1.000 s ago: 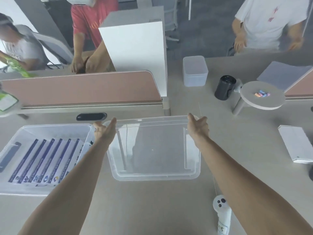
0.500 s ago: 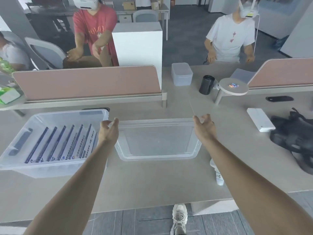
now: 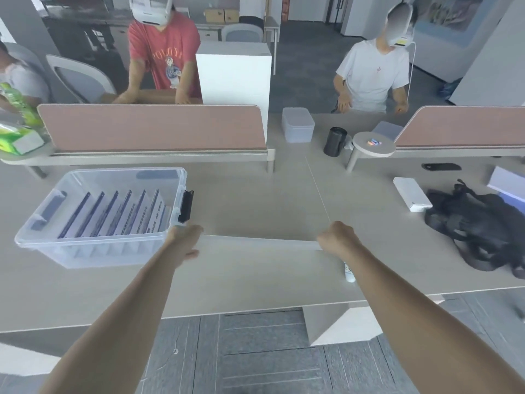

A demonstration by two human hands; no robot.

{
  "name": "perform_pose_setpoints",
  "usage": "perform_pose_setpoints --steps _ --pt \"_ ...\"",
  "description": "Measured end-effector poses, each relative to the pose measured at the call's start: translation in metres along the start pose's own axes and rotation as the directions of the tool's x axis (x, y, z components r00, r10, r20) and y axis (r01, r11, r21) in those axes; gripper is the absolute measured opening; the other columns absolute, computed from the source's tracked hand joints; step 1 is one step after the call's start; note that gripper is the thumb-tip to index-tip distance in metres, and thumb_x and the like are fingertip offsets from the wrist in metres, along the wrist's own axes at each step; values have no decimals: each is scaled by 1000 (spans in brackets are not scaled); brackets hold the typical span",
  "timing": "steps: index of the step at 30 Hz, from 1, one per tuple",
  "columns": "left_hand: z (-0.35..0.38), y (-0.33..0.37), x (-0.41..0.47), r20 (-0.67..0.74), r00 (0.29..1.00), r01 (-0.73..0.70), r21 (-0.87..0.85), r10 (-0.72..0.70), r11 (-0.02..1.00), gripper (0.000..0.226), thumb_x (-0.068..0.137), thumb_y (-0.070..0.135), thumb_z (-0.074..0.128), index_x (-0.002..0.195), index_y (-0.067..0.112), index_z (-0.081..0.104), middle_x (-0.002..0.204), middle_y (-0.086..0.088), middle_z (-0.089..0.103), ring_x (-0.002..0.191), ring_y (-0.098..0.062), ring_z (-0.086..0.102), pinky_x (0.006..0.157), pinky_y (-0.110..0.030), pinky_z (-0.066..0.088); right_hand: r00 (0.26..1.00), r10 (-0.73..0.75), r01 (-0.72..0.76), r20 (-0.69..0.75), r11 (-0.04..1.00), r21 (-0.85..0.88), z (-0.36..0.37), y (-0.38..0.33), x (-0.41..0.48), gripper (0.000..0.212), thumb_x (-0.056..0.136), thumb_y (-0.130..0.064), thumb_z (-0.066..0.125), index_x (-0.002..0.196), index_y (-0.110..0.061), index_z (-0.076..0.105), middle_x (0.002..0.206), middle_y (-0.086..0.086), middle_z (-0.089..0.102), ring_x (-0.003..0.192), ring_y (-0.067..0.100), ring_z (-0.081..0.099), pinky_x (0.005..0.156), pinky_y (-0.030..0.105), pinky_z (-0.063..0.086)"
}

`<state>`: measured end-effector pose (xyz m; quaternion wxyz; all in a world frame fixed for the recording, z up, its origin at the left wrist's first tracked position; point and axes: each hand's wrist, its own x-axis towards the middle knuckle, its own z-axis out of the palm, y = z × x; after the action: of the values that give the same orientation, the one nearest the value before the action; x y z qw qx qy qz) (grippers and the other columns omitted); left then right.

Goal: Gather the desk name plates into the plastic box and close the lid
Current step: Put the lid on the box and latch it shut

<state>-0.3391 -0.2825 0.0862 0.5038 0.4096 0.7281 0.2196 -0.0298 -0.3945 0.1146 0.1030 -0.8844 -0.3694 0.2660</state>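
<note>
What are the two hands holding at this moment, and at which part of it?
The clear lid, seen edge-on above the desk: the left hand grips its left end, the right hand its right end.

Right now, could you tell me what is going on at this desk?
A person is holding the clear lid by its two ends, left hand and right hand, just above the desk. The plastic box sits open to the left, with the name plates already standing in a row inside. The lid is not on yet.
</note>
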Motion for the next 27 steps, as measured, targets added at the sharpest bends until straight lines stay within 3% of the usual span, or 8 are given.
perform_pose_setpoints --steps 2,3,7,10,13,18,23,27 --pt "4 -10 -5 -19 999 -26 30 26 999 8 92 12 49 89 9 56 100 -11 58 75 -27 66 82 -37 57 1000 -2 3 30 999 -35 7 8 -2 10 73 -16 43 73 -13 53 83 7 61 71 26 57 83 31 52" --pt "6 -16 -6 -35 998 -46 50 48 998 14 93 7 46 83 9 55 98 -14 60 72 -26 64 78 -37 56 999 0 1 44 999 -33 9 12 -3 9 75 -14 44 72 -12 52 79 8 59 76 28 60 84 30 52" --pt "7 -38 -23 -91 987 -127 102 136 987 47 84 6 37 125 15 59 93 -14 65 79 -33 65 73 -40 55 998 -45 45 41 999 16 12 33 -6 17 85 -6 48 68 -7 48 72 10 53 84 36 65 68 31 53" --pt "7 -48 -41 -112 968 -204 169 225 964 49 89 5 33 131 22 54 89 -12 61 73 -29 58 64 -36 48 999 -51 52 -14 996 76 13 49 -6 11 85 -8 49 75 -4 52 72 8 52 74 33 59 63 32 50" --pt "9 -47 -59 -154 930 -286 267 334 920 55 89 0 30 133 25 52 110 -16 62 67 -30 54 56 -29 42 998 -26 34 -65 991 128 10 54 -5 21 86 -14 49 104 -4 52 96 13 62 91 37 61 74 35 50" --pt "-1 -41 -77 -267 848 -348 369 457 862 53 91 0 31 136 22 49 127 -22 58 80 -36 59 67 -35 46 995 -86 93 -57 987 134 11 46 -8 45 93 -20 47 134 0 43 130 23 51 119 40 52 97 42 43" --pt "-35 -50 -90 -361 770 -365 428 526 827 48 92 -1 32 135 17 43 124 -28 59 79 -36 55 66 -38 42 994 -109 109 -11 972 210 13 12 -11 38 95 -9 49 129 5 43 132 25 54 119 41 56 89 38 48" --pt "-67 -70 -81 -402 771 -298 457 494 838 48 91 1 35 136 18 40 125 -28 59 93 -42 58 73 -40 43 976 -200 214 -85 950 227 28 -25 -18 32 95 -10 46 125 1 43 129 25 54 114 44 58 84 43 49"
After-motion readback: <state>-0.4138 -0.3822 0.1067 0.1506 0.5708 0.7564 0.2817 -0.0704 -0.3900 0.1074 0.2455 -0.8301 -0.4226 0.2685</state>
